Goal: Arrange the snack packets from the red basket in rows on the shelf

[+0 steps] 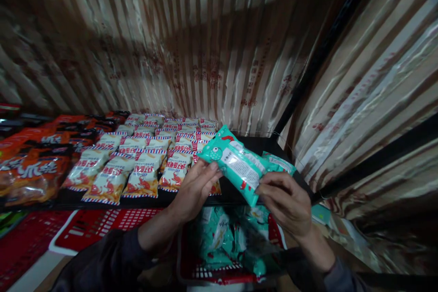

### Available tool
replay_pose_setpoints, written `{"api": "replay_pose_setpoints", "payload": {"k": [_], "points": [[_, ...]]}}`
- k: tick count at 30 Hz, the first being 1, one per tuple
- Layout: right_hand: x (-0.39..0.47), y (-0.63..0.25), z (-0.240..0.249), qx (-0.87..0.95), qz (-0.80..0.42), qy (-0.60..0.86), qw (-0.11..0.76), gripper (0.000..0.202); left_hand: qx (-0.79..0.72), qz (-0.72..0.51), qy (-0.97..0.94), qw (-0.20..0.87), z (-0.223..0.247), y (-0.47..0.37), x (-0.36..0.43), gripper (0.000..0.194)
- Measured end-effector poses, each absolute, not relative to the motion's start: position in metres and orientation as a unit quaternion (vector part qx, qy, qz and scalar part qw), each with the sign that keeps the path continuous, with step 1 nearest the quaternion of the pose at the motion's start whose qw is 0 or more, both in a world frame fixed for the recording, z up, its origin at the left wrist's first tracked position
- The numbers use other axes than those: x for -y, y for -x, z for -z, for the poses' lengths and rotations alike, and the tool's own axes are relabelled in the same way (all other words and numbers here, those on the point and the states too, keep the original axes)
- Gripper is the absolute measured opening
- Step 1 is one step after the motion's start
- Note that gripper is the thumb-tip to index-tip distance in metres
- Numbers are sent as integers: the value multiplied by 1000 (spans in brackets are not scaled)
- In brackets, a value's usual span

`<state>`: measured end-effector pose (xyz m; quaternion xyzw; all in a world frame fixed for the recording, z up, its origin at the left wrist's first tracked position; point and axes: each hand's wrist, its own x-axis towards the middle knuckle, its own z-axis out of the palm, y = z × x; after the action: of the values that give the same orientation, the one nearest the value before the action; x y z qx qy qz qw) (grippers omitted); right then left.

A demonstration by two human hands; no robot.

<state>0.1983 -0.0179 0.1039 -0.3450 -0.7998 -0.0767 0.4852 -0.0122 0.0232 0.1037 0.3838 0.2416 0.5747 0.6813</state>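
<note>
A teal snack packet is held tilted above the black shelf, its printed white label facing up. My left hand pinches its left end, thumb on top. At its lower right end, the fingers of my right hand are closed on the edge. Another teal packet lies on the shelf behind my right hand. Below the shelf edge, a red basket holds several teal packets.
Rows of white shrimp-snack packets fill the shelf's middle, with orange packets at the left. A red basket sits below left. Striped sheeting hangs behind, and dark metal posts stand at the right.
</note>
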Motion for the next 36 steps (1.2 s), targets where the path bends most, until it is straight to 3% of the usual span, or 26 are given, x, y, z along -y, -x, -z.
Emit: {"api": "replay_pose_setpoints", "payload": {"k": [4, 10, 14, 21, 26, 30, 36], "points": [[9, -174, -83, 824, 104, 328, 449, 27, -274, -607, -352, 658, -106, 14, -24, 28], [5, -158, -74, 868, 33, 319, 380, 31, -342, -603, -347, 632, -107, 18, -31, 31], [3, -164, -83, 834, 4, 330, 443, 38, -339, -593, -357, 637, -104, 20, -36, 31], [-4, -176, -86, 644, -138, 496, 566, 20, -358, -524, -374, 676, -104, 14, -27, 28], [-11, -179, -90, 563, -328, 501, 569, 38, -359, -442, -450, 688, -100, 11, -16, 27], [-13, -181, -90, 517, -433, 498, 546, 33, -351, -391, -505, 685, -87, 12, -14, 29], [-16, -178, -83, 430, -420, 524, 603, 24, -319, -375, -518, 699, -85, 8, -12, 41]]}}
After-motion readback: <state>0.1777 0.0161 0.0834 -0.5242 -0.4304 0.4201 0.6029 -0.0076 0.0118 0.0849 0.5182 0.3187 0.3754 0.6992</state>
